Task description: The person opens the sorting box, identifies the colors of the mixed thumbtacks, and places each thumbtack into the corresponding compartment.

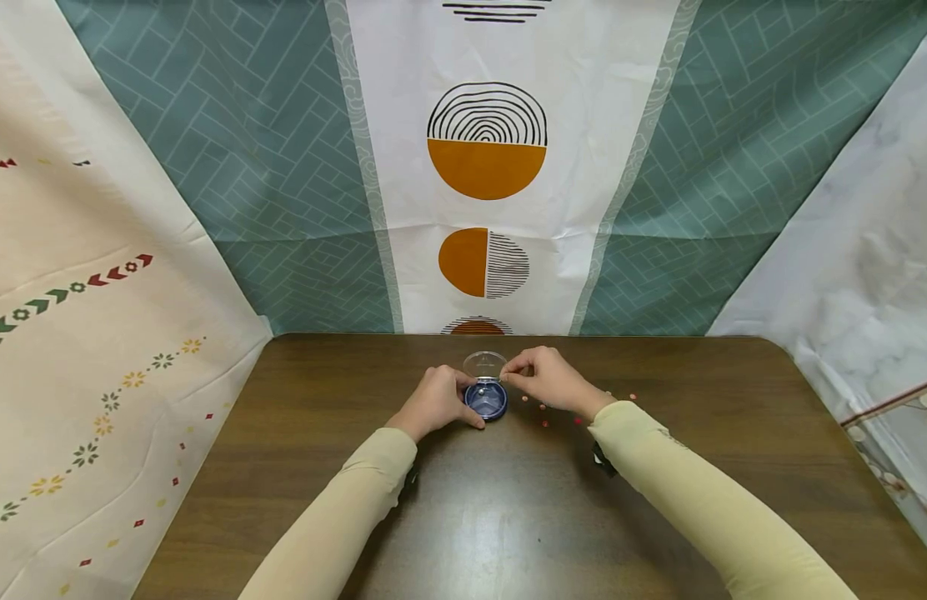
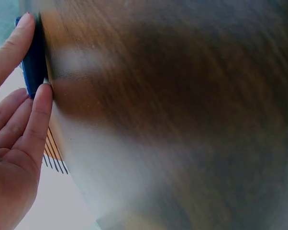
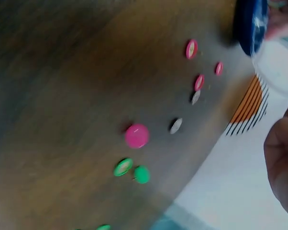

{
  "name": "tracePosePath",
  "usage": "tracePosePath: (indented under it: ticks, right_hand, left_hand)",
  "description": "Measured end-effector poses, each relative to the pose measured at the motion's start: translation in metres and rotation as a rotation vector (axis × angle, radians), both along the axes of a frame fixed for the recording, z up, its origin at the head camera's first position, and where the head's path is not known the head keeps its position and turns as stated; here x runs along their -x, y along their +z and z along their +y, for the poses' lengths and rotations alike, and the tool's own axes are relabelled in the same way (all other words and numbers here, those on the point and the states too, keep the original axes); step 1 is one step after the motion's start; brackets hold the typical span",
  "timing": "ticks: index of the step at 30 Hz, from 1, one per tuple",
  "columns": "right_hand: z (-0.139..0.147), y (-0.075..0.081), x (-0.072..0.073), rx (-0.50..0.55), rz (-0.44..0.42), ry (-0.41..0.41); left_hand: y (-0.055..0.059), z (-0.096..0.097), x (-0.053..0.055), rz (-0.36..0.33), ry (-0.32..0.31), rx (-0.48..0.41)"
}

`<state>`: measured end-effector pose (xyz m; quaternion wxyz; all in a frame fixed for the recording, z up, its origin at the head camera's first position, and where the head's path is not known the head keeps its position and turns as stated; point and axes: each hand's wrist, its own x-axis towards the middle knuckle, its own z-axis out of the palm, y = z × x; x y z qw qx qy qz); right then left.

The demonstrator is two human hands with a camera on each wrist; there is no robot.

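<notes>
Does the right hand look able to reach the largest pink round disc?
Probably yes: the pink disc lies uncovered on the brown wooden table, with nothing visibly blocking the nearby right hand.

Left hand (image 2: 17, 148) gripping blue case (image 2: 35, 67) (seen edge-on) on brown tabletop (image 2: 163, 96), white cloth (image 2: 58, 201) beyond

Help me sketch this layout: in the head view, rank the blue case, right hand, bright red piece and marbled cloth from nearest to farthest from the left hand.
1. Blue case: touching the left hand, on its right.
2. Right hand: just right of the case.
3. Bright red piece: on the table, farther right.
4. Marbled cloth: beyond the table's right edge.
</notes>
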<state>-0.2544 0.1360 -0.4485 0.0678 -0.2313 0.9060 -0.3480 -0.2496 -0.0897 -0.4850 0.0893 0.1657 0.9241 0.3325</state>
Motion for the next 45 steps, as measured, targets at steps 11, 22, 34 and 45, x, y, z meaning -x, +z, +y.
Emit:
tracePosePath:
  ticks: [11, 22, 34, 45]
  right_hand:
    - [-0.039, -0.008, -0.009, -0.416, 0.389, 0.113]
    - [-0.045, -0.021, -0.01, -0.408, 0.412, 0.087]
    - [-0.043, -0.021, -0.009, -0.403, 0.379, 0.06]
    - [0.003, -0.002, 0.0, -0.373, 0.425, -0.039]
  left_hand:
    - [0.002, 0.0, 0.0, -0.02, -0.022, -0.003]
    - [0.001, -0.001, -0.001, -0.019, -0.03, -0.017]
    - [0.0, 0.0, 0.001, 0.003, -0.024, 0.007]
    - [-0.001, -0.001, -0.001, 0.012, -0.002, -0.014]
